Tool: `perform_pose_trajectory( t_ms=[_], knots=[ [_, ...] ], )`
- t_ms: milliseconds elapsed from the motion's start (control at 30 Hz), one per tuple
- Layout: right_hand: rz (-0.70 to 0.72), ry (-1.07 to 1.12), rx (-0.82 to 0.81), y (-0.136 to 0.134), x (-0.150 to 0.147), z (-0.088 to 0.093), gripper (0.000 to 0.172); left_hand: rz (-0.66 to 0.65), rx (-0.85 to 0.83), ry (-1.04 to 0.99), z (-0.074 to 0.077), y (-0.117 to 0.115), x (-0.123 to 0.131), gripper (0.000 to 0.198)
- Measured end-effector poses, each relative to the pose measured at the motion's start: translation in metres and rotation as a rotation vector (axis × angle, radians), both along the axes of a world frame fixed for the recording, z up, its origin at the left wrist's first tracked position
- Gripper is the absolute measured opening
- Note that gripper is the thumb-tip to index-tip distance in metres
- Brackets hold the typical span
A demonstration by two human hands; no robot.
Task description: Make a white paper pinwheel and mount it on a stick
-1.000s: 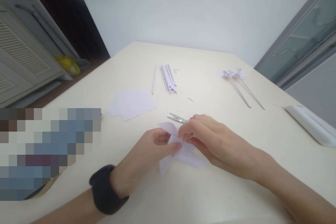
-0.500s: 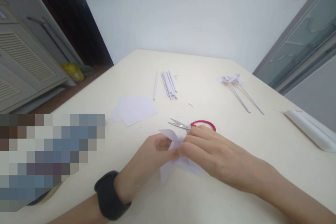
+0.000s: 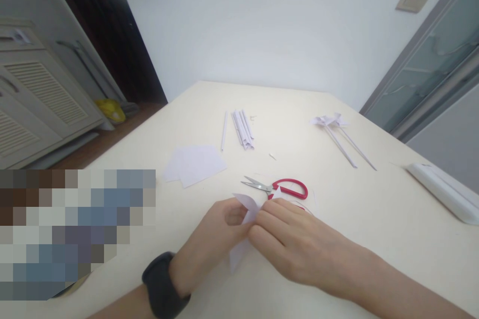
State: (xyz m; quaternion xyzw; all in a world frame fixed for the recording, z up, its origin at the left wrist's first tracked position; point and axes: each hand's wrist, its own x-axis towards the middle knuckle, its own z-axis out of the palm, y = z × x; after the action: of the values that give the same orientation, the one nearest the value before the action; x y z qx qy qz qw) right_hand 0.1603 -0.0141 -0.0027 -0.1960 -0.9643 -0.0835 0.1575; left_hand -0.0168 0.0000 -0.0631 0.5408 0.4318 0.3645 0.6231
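Note:
Between my hands is a white paper pinwheel (image 3: 238,255), its blades partly curled and much of it covered by my fingers. My left hand (image 3: 220,227), with a black watch on the wrist, pinches the paper from the left. From the right, my right hand (image 3: 295,241) is closed over the pinwheel's middle, knuckles up; whether anything small is in those fingertips is hidden. Just beyond my right hand lie red-handled scissors (image 3: 290,187), blades slightly apart and pointing left. A white paper tip shows in front of one handle loop.
White paper squares (image 3: 202,164) lie at the left. Farther back are several rolled paper sticks (image 3: 243,129), one single stick (image 3: 224,131) and a small whitish piece (image 3: 273,156). Two pinwheels on sticks (image 3: 339,142) lie right, near a white roll (image 3: 441,192).
My right hand has shifted slightly left and closed further over the pinwheel, uncovering more of the scissors' handles. The camera view has tilted up a little.

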Motion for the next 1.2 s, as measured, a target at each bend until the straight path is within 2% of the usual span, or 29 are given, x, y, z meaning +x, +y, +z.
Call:
perform_pose_trajectory(
  t_ms=[67, 200, 400, 633, 833, 967, 1100, 1200],
  knots=[
    [-0.016, 0.009, 0.001, 0.0, 0.0, -0.001, 0.019, -0.025, -0.005, 0.007, -0.001, 0.0, -0.001, 0.022],
    [-0.048, -0.006, -0.012, -0.001, 0.001, -0.003, 0.018, -0.026, 0.015, 0.015, 0.001, 0.002, -0.001, 0.011],
    [-0.07, -0.011, -0.003, -0.002, 0.001, -0.005, 0.017, -0.012, 0.062, 0.057, 0.004, 0.003, 0.001, 0.011],
    [-0.083, 0.007, 0.017, 0.0, 0.003, -0.007, 0.018, -0.087, 0.027, 0.022, 0.008, 0.003, 0.0, 0.012],
    [-0.096, 0.009, 0.054, -0.002, 0.001, -0.007, 0.018, -0.05, 0.05, 0.044, 0.004, 0.004, 0.001, 0.007],
    [-0.094, 0.01, 0.079, -0.001, -0.002, -0.012, 0.019, -0.043, 0.052, 0.061, 0.007, 0.003, 0.003, 0.004],
    [-0.106, 0.016, 0.008, 0.0, -0.002, -0.014, 0.019, -0.004, 0.044, 0.072, 0.016, -0.001, 0.004, 0.007],
    [-0.139, 0.01, -0.097, 0.0, 0.002, -0.008, 0.02, 0.028, 0.02, 0.064, 0.023, -0.004, 0.005, 0.011]
  ],
)
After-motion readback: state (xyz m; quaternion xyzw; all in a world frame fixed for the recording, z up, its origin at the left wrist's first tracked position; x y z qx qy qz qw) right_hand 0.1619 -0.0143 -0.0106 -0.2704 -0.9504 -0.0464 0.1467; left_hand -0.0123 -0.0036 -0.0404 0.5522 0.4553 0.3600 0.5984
